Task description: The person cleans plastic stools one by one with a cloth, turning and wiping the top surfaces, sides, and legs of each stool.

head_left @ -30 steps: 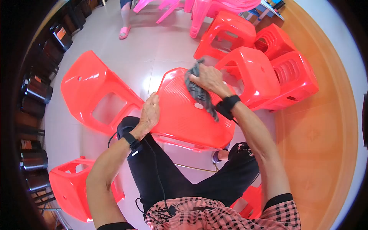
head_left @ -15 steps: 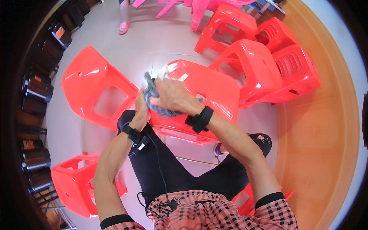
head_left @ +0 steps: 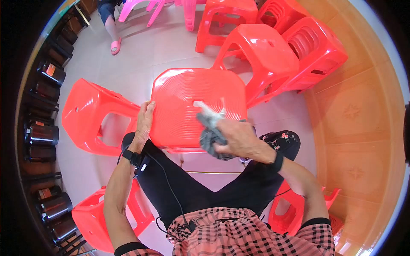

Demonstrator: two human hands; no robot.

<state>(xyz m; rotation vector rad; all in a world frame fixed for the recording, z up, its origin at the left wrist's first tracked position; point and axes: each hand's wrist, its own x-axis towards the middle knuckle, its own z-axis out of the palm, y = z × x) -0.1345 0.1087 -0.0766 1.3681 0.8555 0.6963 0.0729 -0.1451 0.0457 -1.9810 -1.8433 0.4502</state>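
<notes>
A red plastic stool (head_left: 179, 94) stands upright between my knees, its ridged square seat facing up with a small hole in the middle. Against the seat's left edge rests my left hand (head_left: 144, 121), fingers extended and holding no cloth. My right hand (head_left: 240, 138) is closed on a crumpled grey cloth (head_left: 211, 141) at the seat's front right part. Something whitish (head_left: 212, 113), blurred, shows at the cloth's upper end, over the seat.
A tipped red stool (head_left: 87, 113) lies at the left, another (head_left: 92, 222) at the lower left. Several red stools (head_left: 273, 55) stand at the upper right, near a wooden panel (head_left: 350, 128). A person's leg (head_left: 112, 30) shows at the top.
My right hand and the grey cloth have moved from the seat's left side to its front right. The left hand stays at the left edge. The view has shifted, and the seat appears squarer to me.
</notes>
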